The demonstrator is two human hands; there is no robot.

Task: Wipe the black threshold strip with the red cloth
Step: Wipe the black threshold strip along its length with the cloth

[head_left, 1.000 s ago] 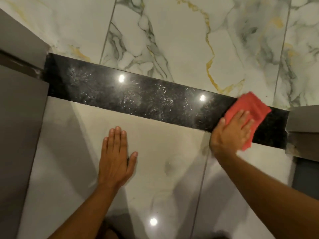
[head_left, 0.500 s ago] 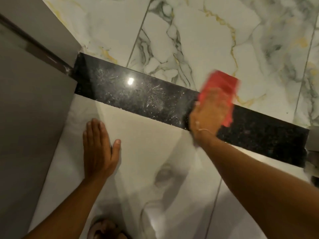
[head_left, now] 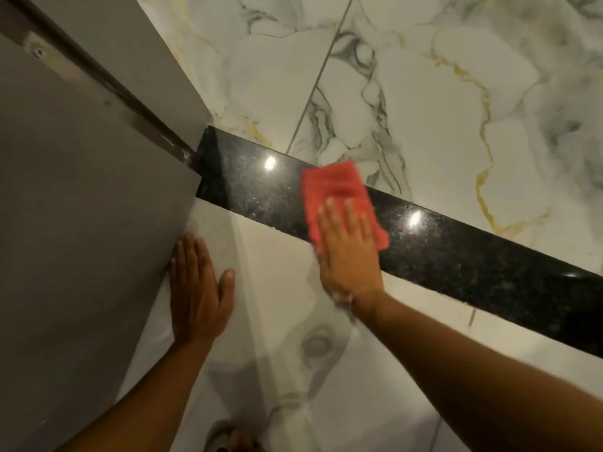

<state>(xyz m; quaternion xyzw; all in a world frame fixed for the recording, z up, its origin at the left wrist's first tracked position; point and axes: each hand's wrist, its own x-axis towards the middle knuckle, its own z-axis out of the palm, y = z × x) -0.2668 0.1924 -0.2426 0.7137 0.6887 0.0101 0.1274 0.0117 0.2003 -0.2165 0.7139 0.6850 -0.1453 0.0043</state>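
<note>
Two hands in play here, both flat. The right hand (head_left: 347, 252) has its fingers stretched out and presses down on the red cloth (head_left: 336, 199) rather than clutching it, palm trailing off the near edge onto the pale floor tile (head_left: 280, 282). The left hand (head_left: 197, 291) is spread open, holding nothing, planted on that same tile in the lower left of the frame, right beside the grey door panel (head_left: 81, 239), looks like it's just there for support. The cloth sits folded into a rough rectangle on the black threshold strip (head_left: 456, 256), a bit left of centre in the frame, covering the strip's full width there. The strip's long axis runs diagonally from the door jamb at middle left down to the right edge, with veined marble floor (head_left: 424, 109) beyond it. I'd say we're mid-wipe, and the stretch between the cloth and the jamb is what's left to cover. Next move probably needs steady downward pressure while sliding along that diagonal toward the upper-left end, keeping the cloth square on the strip so it doesn't bunch.
</note>
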